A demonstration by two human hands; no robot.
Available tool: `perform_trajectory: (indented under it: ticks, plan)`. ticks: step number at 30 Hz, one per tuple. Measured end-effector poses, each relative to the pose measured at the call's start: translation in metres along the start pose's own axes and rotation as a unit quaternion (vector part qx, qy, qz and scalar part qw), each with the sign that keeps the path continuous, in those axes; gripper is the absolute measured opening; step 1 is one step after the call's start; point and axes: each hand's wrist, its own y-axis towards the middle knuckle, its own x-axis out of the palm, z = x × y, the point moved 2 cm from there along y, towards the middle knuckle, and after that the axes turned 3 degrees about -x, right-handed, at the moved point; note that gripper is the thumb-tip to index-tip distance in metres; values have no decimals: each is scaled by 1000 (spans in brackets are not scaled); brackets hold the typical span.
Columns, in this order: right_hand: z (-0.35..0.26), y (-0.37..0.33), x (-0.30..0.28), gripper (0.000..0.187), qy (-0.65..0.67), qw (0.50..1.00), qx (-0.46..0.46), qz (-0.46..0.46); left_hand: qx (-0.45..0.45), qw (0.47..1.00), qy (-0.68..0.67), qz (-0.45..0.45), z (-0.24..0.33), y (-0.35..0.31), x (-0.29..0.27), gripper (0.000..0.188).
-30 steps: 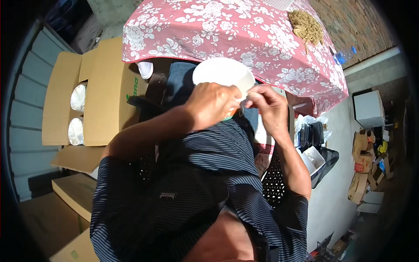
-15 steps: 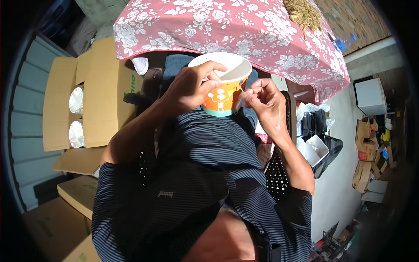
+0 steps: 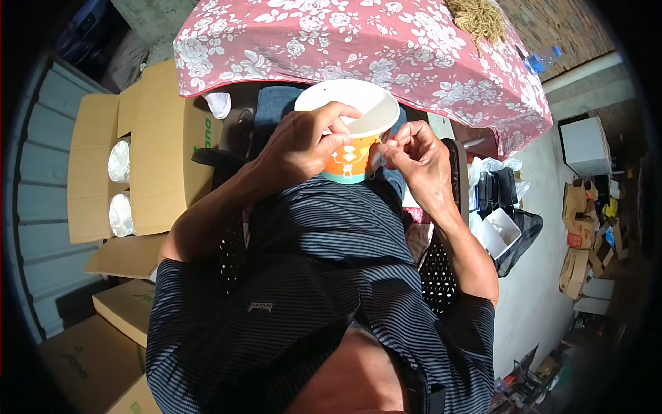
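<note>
A paper bucket [image 3: 348, 156], white inside with an orange and teal printed outside, stands at my lap with its mouth tipped a little towards me. My left hand [image 3: 303, 145] is closed over its near left rim, fingers inside and thumb against the outer wall. At the bucket's right side, my right hand [image 3: 424, 162] is closed in a pinch. From its fingertips a thin pale strand [image 3: 374, 165] hangs along the bucket's wall; its far end is hard to make out.
Ahead stands a table with a pink floral cloth [image 3: 372, 41], bearing a bundle of tan strings [image 3: 478, 19]. Cardboard boxes [image 3: 162, 148] with white rolls [image 3: 119, 162] are at my left. To the right lie a white container [image 3: 502, 231] and a plastic bottle [image 3: 543, 61].
My right fingertips have shifted slightly along the bucket's side, and the strand hangs a little differently. The left hand keeps its hold on the rim.
</note>
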Motion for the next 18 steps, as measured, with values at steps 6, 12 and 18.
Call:
perform_trajectory:
  ticks: [6, 12, 18]
  plan:
    - [-1, 0, 0, 19, 15, 1000, 3, 0, -2, 1000, -8, -11, 2, -2, 0, 38]
    - [2, 1, -1, 19, 5, 1000, 2, -7, -2, 1000, 7, -18, 5, -3, 2, 38]
    - [-6, -1, 4, 20, -3, 999, -37, -2, -27, 999, -11, -46, 11, -2, 1, 38]
